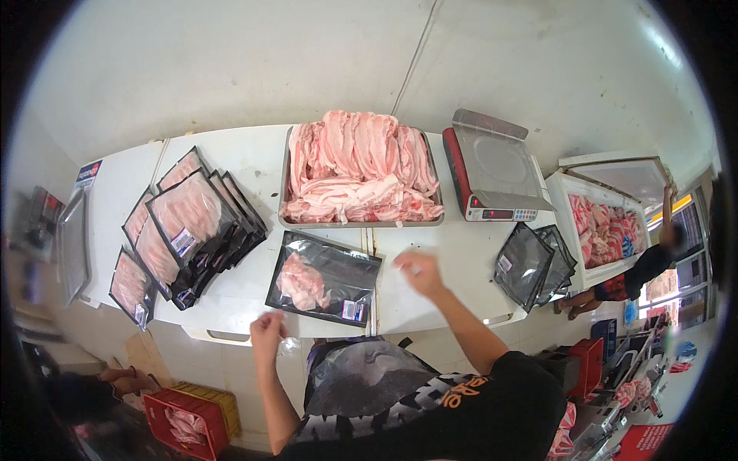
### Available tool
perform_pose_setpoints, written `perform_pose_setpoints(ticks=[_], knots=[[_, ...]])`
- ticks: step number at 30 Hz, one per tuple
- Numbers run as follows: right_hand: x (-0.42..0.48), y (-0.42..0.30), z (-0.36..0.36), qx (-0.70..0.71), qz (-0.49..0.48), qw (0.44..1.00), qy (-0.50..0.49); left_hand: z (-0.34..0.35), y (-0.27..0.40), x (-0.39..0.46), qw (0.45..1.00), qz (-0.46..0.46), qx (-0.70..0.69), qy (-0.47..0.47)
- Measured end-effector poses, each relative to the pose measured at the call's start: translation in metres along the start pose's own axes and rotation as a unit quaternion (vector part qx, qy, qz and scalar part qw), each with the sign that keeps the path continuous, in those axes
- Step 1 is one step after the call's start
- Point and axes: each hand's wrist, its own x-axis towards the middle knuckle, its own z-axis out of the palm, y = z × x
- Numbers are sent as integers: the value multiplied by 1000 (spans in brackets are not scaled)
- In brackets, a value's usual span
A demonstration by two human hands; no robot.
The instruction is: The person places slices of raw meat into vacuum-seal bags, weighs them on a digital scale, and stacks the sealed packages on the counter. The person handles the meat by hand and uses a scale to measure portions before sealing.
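A black-edged plastic pouch [340, 276] with pieces of raw meat [301, 282] in it lies on the white freezer lids before me. My left hand [268, 329] is just off its lower left corner, fingers curled; whether it holds anything is unclear. Over the white surface right of the pouch is my right hand [421, 272], slightly blurred, with nothing visible in it. Behind the pouch stands a metal tray [362, 225] heaped with sliced raw meat [360, 147]. Filled pouches [190, 213] overlap in a pile at left. Flat black pouches [523, 265] are stacked at right.
A digital scale [497, 164] stands right of the tray. Farther right, a person [640, 271] holds up the lid of a chest freezer [608, 230] containing meat. A red crate [184, 423] and a yellow crate [222, 403] are on the floor at lower left, near another person's legs [124, 381].
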Motion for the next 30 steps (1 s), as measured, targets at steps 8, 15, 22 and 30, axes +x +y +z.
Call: perform_pose_setpoints(ticks=[8,15,22,30], knots=[[191,-50,-35,-209,-211,955,5,82,-14,-13,978,-108,-168,-62],[215,-47,-31,-339,-180,902,-198,78,-33,-6,976,18,-208,68],[217,-45,-22,-365,-155,896,-198,49,-40,-30,992,-17,-126,11],[212,-24,-31,-213,-98,967,-95,66,-44,-54,997,9,-68,-18]])
